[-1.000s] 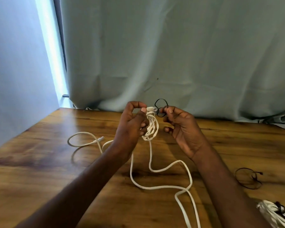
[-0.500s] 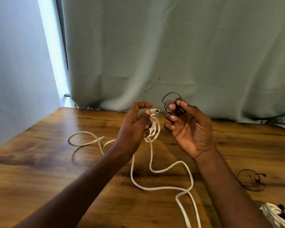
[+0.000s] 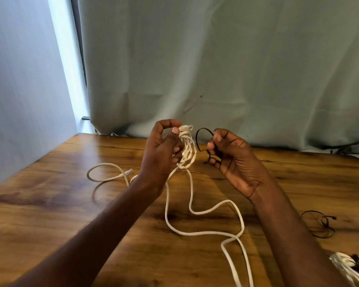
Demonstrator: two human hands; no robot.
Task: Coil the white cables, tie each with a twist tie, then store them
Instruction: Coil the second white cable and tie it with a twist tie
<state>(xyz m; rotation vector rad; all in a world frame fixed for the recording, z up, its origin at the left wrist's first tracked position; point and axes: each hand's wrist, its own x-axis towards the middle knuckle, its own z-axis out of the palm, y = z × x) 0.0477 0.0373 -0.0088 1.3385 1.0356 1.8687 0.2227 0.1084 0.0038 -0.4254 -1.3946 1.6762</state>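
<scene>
My left hand grips a small coil of white cable above the wooden table, with a clear plug sticking out at the top between thumb and forefinger. The rest of that cable trails in loose loops over the table toward me. A second plug end lies on the table to the left. My right hand pinches a black twist tie, which is curved into an open loop just right of the coil. Tie and coil are apart.
Another black twist tie lies on the table at the right. A coiled white cable tied in black sits at the bottom right corner. A grey-green curtain hangs behind the table's far edge.
My right hand has curled its fingers and brought the twist tie lower, closer to the coil. The tie's loop has opened out. My left hand keeps its hold on the coil.
</scene>
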